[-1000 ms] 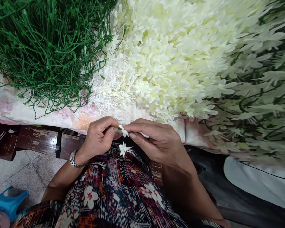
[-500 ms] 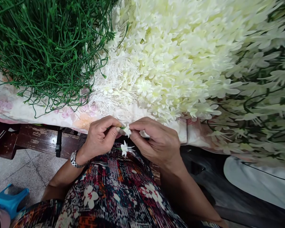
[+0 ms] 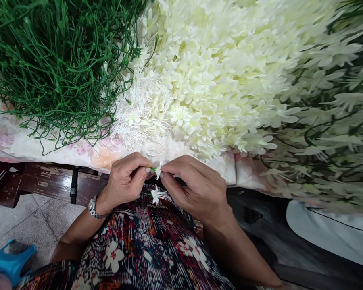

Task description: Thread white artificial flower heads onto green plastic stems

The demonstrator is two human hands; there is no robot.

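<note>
My left hand [image 3: 128, 177], with a metal watch on its wrist, pinches the green stem of a small white artificial flower [image 3: 158, 171] between thumb and forefinger. From the other side, my right hand [image 3: 196, 185] closes its thumb and forefinger at the flower's petals; whether a thin stamen piece is between those fingertips is hidden. Just below, a second white flower [image 3: 157, 195] with long thin stamens hangs on a green stem leading toward my left hand. Both hands are over my lap, at the near edge of the cloth-covered table.
Green artificial stems [image 3: 63, 76] are heaped at the left. White stamen strands [image 3: 142, 108] lie beside a large pile of loose white blossoms [image 3: 218, 80]. Finished-looking stemmed flowers [image 3: 329, 133] lie at the right. A floral cloth [image 3: 87, 151] covers the edge; a blue plastic object [image 3: 13, 259] is lower left.
The upper flower has turned more edge-on between my fingertips. Both hands sit slightly lower and further left in the picture, as the whole view has shifted a little.
</note>
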